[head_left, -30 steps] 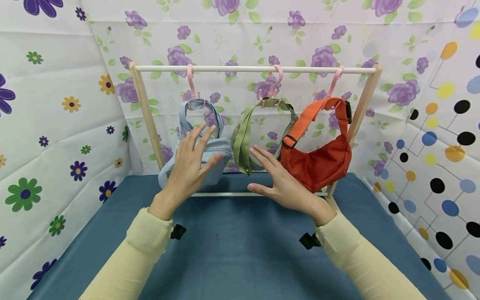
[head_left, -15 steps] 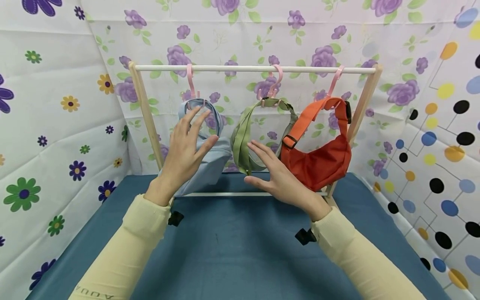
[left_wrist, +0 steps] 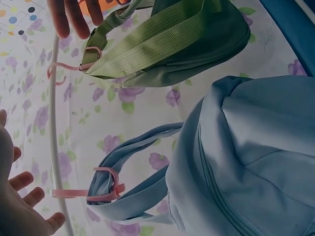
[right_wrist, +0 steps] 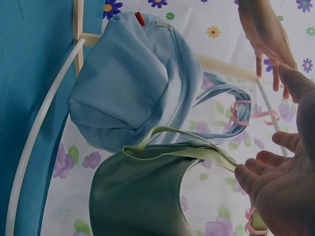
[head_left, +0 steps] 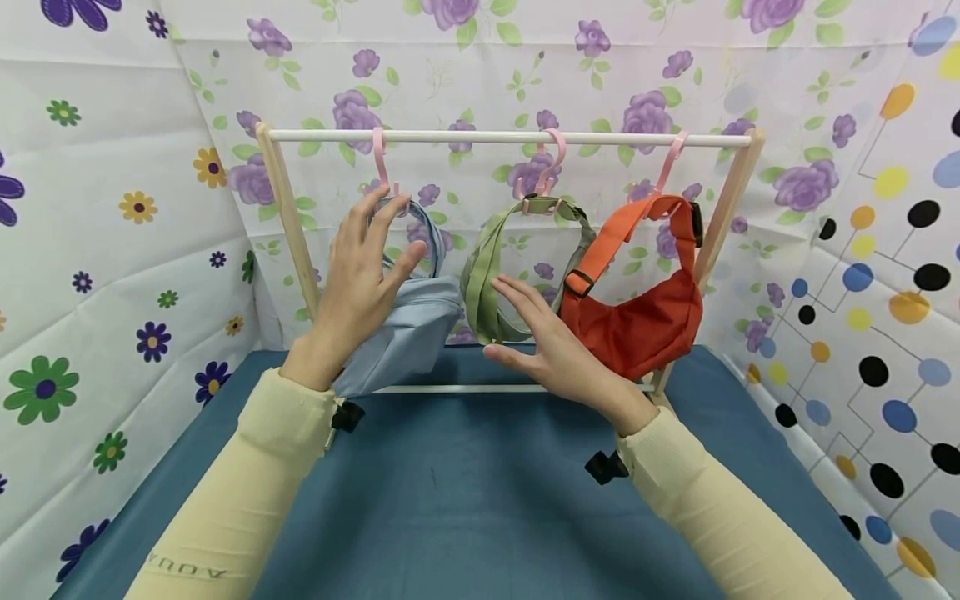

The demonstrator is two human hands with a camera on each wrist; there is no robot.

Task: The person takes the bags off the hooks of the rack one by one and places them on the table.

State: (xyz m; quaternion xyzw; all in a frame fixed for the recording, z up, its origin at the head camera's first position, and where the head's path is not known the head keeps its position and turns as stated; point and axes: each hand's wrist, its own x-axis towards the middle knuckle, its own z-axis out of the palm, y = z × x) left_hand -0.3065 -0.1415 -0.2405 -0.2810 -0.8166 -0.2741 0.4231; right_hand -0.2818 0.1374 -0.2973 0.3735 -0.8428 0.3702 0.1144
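My left hand is raised in front of a light blue bag, its fingers relaxed and its fingertips overlapping the top of the bag's strap loop in the head view. In the left wrist view that hand appears apart from the blue bag and its pink hanger. My right hand reaches toward a green bag, fingers nearly straight, holding nothing. Its fingertips overlap the green strap in the right wrist view. An orange-red bag hangs to the right, partly behind my right hand.
A rack with a white top rod and wooden posts stands at the back, its pink hangers bearing the bags. A lower white rod runs near the blue cloth. Patterned sheets surround it.
My left hand has risen and shifted left, from the blue bag's body up to its strap loop. My right hand has drifted slightly up and left. The bags still hang in place.
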